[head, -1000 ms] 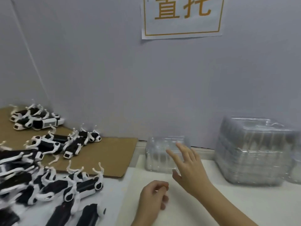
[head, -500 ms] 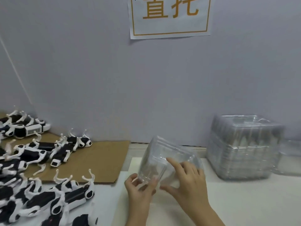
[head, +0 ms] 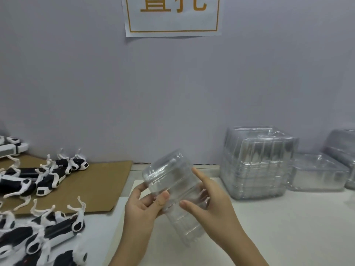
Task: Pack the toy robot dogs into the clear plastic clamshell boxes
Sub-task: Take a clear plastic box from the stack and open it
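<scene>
A single wide-angle view from the person's head looks forward and slightly down across a white bench toward a grey wall close behind it. The left hand and right hand, holding a clear clamshell box, sit near the lens at lower centre. The top edge cuts off a paper sign on the wall.

White paper sheet with an orange rectangular border, fixed to the grey wall: 2 large orange Chinese characters. Their tops are cut off by the frame edge, so the reading is not certain. Clear plastic clamshell box, tilted at centre: 1 small dark marking near its rim, too small to read.
</scene>
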`<state>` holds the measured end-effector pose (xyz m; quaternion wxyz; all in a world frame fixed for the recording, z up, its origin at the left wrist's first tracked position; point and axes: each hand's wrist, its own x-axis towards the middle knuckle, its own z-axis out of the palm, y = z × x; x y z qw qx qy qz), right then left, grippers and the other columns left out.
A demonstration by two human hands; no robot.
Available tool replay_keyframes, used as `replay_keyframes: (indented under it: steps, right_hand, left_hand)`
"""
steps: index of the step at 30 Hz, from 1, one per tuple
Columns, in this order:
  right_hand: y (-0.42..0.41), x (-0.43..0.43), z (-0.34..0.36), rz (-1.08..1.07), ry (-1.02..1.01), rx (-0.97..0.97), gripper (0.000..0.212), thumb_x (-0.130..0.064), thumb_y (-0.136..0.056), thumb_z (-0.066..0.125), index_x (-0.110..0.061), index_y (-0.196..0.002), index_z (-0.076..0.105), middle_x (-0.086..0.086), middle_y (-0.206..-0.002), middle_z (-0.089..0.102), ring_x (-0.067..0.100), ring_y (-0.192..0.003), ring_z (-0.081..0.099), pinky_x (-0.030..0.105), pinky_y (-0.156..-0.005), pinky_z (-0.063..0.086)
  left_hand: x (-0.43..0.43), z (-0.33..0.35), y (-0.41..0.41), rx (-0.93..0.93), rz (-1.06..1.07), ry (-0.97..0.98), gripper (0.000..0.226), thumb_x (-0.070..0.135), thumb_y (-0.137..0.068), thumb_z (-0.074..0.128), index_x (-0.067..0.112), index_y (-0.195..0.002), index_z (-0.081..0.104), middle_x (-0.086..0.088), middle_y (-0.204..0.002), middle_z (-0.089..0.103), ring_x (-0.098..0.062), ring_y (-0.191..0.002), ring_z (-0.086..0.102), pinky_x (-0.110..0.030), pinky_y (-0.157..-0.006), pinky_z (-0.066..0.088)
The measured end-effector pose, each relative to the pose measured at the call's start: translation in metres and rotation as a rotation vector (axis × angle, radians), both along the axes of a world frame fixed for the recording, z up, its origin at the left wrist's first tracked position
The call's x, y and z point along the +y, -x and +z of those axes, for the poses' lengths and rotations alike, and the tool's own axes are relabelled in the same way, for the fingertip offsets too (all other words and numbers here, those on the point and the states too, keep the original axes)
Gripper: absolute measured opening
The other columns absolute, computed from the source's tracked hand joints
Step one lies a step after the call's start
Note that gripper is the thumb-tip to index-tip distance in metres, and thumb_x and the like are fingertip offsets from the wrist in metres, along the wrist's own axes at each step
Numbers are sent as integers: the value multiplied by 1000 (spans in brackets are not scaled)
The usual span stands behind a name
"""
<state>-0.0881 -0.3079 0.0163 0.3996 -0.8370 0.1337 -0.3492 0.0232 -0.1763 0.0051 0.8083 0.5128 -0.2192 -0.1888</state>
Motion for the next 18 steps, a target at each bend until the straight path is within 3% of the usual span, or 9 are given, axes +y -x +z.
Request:
replay_keyframes:
  steps: [3,6,14,18]
  right_hand:
    - [0,-1,0,13,-60,-9,75,-32,-74,83,-61,-128,40,-28,-96,54,2,-86,56,16,-75,44]
    - [1,-5,1,27,-93,-26,73,-28,-75,83,-64,-124,43,-30,-98,54,5,-84,57,16,-73,46]
    - [0,-14,3,28,-215,-122,59,-15,-71,85,-52,-110,61,-17,-81,64,1,-69,56,12,-63,44]
    - [-1,-16,5,16,-266,-170,54,-22,-67,87,-49,-109,65,-9,-79,67,2,-66,54,12,-65,43]
  left_hand:
    - [4,3,0,-82,-107,-100,60,16,-56,89,7,-110,65,-13,-97,75,-24,-87,73,-25,-63,57]
    - [3,3,2,-124,-123,-136,49,17,-62,79,7,-108,67,-10,-96,76,-21,-86,74,-24,-62,56]
    - [0,4,6,-139,-109,-129,34,14,-71,72,10,-105,68,-7,-95,76,-17,-83,74,-21,-60,55]
    - [1,3,4,-135,-109,-129,34,15,-71,71,10,-104,69,-7,-94,76,-20,-80,74,-23,-60,55]
